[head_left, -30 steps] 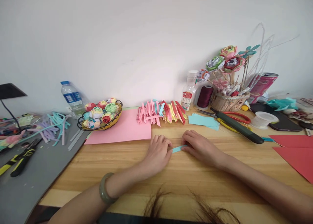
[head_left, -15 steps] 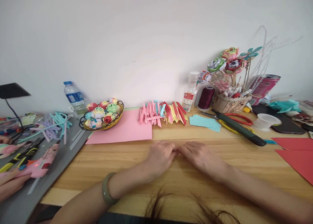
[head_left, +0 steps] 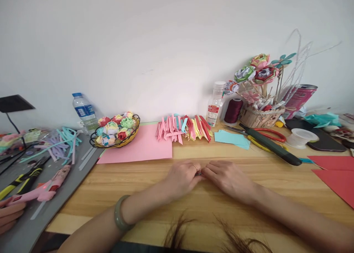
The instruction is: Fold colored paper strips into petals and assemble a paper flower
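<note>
My left hand [head_left: 182, 177] and my right hand [head_left: 225, 177] meet over the middle of the wooden table [head_left: 124, 186], fingertips together. Both are closed around something small and dark that shows only as a sliver between them; I cannot make out what it is. A ring is on a left finger and a green bangle [head_left: 120, 213] circles the left wrist. Beyond my hands lie a row of folded paper pieces [head_left: 173, 127] in pink, red and yellow, a pink sheet [head_left: 149, 144] and light blue paper strips [head_left: 231, 139].
A basket of paper flowers [head_left: 114, 131] and a water bottle [head_left: 85, 111] stand at the left. Another person's hand [head_left: 11, 214] touches a pink glue gun [head_left: 41, 192]. At the right are green-handled pliers [head_left: 271, 144], a thread spool [head_left: 233, 111] and red paper [head_left: 336, 183].
My hands have shifted slightly, and a dark sliver now shows between them. At the left, the other person's hand has moved back toward the frame edge, and a second hand has left the view.
</note>
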The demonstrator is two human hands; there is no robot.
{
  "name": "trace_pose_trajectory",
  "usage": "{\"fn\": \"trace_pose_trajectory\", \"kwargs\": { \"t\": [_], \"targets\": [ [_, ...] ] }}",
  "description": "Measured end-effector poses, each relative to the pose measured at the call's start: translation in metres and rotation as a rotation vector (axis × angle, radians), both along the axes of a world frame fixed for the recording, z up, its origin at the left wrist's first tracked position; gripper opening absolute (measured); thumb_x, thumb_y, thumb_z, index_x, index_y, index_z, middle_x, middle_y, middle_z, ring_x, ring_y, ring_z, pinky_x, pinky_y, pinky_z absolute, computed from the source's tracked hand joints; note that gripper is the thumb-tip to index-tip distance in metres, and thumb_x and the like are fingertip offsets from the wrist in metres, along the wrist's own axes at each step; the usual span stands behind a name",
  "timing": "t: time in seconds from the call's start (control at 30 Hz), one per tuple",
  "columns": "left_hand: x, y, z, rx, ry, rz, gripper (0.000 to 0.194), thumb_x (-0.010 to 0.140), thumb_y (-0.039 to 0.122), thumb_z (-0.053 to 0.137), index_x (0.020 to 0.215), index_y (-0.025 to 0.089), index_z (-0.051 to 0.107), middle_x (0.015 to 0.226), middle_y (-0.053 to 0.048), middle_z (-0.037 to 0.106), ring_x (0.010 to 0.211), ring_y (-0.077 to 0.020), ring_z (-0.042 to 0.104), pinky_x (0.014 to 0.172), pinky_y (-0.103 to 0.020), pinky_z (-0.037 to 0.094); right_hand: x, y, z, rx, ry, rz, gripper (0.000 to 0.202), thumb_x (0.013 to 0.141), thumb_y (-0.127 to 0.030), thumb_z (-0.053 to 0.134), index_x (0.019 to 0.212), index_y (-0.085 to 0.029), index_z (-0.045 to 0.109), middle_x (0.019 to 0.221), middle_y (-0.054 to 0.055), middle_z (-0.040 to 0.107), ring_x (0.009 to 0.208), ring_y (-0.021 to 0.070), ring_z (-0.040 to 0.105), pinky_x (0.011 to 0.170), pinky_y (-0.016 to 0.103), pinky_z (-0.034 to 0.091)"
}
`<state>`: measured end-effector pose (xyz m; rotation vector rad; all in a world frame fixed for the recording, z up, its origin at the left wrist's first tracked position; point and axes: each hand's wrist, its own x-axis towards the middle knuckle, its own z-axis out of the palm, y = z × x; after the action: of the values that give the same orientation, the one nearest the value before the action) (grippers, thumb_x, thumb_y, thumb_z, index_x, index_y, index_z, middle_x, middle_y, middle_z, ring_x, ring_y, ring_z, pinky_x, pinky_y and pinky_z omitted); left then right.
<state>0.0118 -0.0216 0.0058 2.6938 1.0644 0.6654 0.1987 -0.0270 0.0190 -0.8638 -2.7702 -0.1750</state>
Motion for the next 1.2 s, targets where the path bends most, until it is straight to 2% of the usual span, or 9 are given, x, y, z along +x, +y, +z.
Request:
{"fn": "trace_pose_trajectory", "kwargs": {
  "t": [0.17,0.4,0.53,0.63,0.7,0.83,0.93,1.07,1.2],
  "targets": [
    [-0.003,0.003,0.002,0.126,0.096,-0.054,0.019,0.09,0.025,0.038,0.076,0.017,0.049,0.072,-0.001,0.057,0.067,-0.0132,0.052,0.063,-0.025,0.04,0.004,0.005,0.004,-0.058,0.003,0.064,0.028,0.092,-0.016,0.03,0.081,-0.014,0.055,0.073,0.007,0.059,0.065,0.0161,0.051,0.059,0.028,0.038],
    [-0.008,0.009,0.006,0.408,0.213,-0.09,0.026,0.089,0.009,0.026,0.078,0.014,0.049,0.071,-0.004,0.051,0.07,-0.0155,0.049,0.06,-0.027,0.04,0.014,0.012,0.011,-0.064,0.029,0.064,0.03,0.093,-0.015,0.026,0.091,-0.013,0.055,0.075,0.007,0.059,0.067,0.0158,0.053,0.061,0.028,0.039],
    [-0.01,0.01,0.006,0.48,0.222,-0.064,0.026,0.09,0.009,0.026,0.077,0.014,0.048,0.068,-0.004,0.05,0.067,-0.0149,0.048,0.054,-0.025,0.037,0.02,0.015,0.008,0.044,0.02,-0.02,0.038,0.094,-0.023,0.025,0.075,-0.015,0.057,0.06,0.004,0.056,0.054,0.0133,0.048,0.051,0.027,0.03],
    [-0.009,0.011,0.005,0.535,0.207,-0.071,0.026,0.089,0.009,0.027,0.074,0.014,0.048,0.065,-0.003,0.049,0.064,-0.0142,0.047,0.051,-0.025,0.035,0.022,0.016,0.006,0.046,0.01,-0.033,0.04,0.094,-0.025,0.026,0.072,-0.015,0.058,0.057,0.004,0.054,0.051,0.0126,0.046,0.05,0.026,0.028],
    [-0.011,0.012,0.003,0.541,0.207,-0.08,0.027,0.09,0.01,0.027,0.075,0.014,0.049,0.065,-0.003,0.049,0.063,-0.0143,0.047,0.051,-0.025,0.035,0.023,0.016,0.007,-0.011,0.026,-0.007,0.038,0.094,-0.024,0.026,0.079,-0.014,0.059,0.061,0.005,0.056,0.055,0.0137,0.049,0.052,0.026,0.031],
    [-0.023,0.02,0.002,0.5,0.244,-0.086,0.026,0.091,0.012,0.027,0.084,0.013,0.052,0.068,-0.004,0.053,0.067,-0.015,0.049,0.054,-0.025,0.038,0.035,0.021,0.015,-0.214,0.096,0.019,0.031,0.091,-0.016,0.027,0.105,-0.014,0.055,0.081,0.009,0.061,0.072,0.0162,0.056,0.064,0.027,0.041],
    [-0.034,0.027,0.003,0.458,0.227,-0.004,0.027,0.091,0.014,0.028,0.087,0.014,0.055,0.07,-0.005,0.056,0.069,-0.0148,0.051,0.057,-0.025,0.04,0.047,0.026,0.017,-0.282,0.17,-0.091,0.029,0.088,-0.017,0.03,0.098,-0.016,0.058,0.082,0.009,0.062,0.074,0.017,0.057,0.066,0.029,0.044],
    [-0.042,0.033,0.007,0.399,0.066,0.145,0.025,0.09,0.02,0.033,0.088,0.017,0.058,0.074,-0.003,0.063,0.07,-0.0134,0.053,0.061,-0.024,0.042,0.053,0.031,0.012,-0.22,0.239,-0.22,0.029,0.087,-0.02,0.031,0.098,-0.017,0.058,0.081,0.008,0.065,0.077,0.0179,0.06,0.068,0.03,0.046],
    [-0.046,0.042,0.017,0.398,-0.087,0.401,0.024,0.089,0.024,0.037,0.095,0.018,0.06,0.078,-0.003,0.065,0.069,-0.0124,0.056,0.062,-0.023,0.042,0.049,0.034,0.006,-0.188,0.187,-0.295,0.032,0.088,-0.02,0.03,0.104,-0.016,0.057,0.092,0.009,0.067,0.084,0.0192,0.062,0.072,0.032,0.047]
  ]
}}
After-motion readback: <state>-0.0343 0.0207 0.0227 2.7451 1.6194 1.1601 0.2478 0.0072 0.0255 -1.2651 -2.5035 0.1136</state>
